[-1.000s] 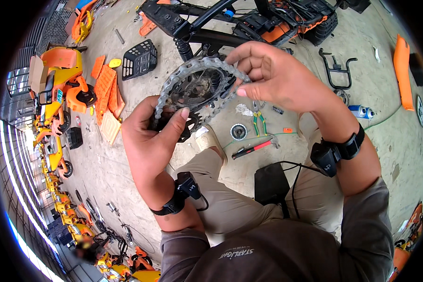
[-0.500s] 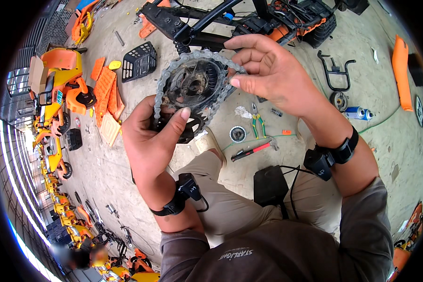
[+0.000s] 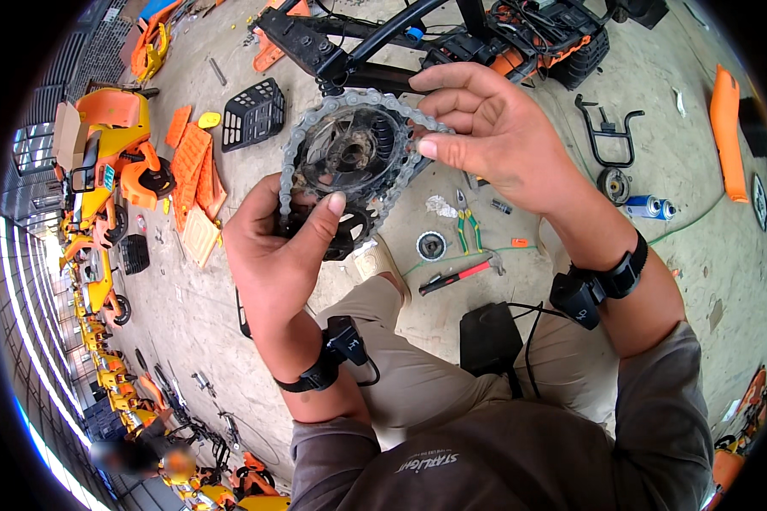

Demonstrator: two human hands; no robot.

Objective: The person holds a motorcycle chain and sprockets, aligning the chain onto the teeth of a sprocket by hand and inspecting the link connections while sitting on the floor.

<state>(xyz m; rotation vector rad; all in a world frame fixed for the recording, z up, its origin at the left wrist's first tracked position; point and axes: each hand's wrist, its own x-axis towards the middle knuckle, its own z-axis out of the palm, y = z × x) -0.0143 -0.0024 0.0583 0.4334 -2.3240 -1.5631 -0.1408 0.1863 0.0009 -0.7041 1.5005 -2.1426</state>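
Observation:
My left hand [image 3: 277, 247] grips a dirty black sprocket assembly [image 3: 349, 153] from its lower left, thumb across the front. A grey roller chain [image 3: 314, 111] loops around the assembly. My right hand [image 3: 477, 128] holds the chain at its right side with thumb and fingertips, the index finger stretched out above. Beyond them is a black vehicle frame [image 3: 324, 51]. On the floor below are green-and-yellow pliers [image 3: 470, 230], a small toothed wheel [image 3: 431, 246], a red-handled hammer [image 3: 460, 274] and an orange piece [image 3: 520, 243].
A black basket [image 3: 251, 115], orange panels [image 3: 198, 170] and yellow scooters [image 3: 106, 153] lie or stand at left. A bent metal rack [image 3: 609, 128], spray cans [image 3: 648, 207] and an orange strip [image 3: 726, 132] are at right. A blurred person [image 3: 136, 451] is at lower left.
The sprocket and chain have tilted up to face me more. My right hand has risen slightly leftward, index finger straighter. The blurred person at lower left has moved leftward.

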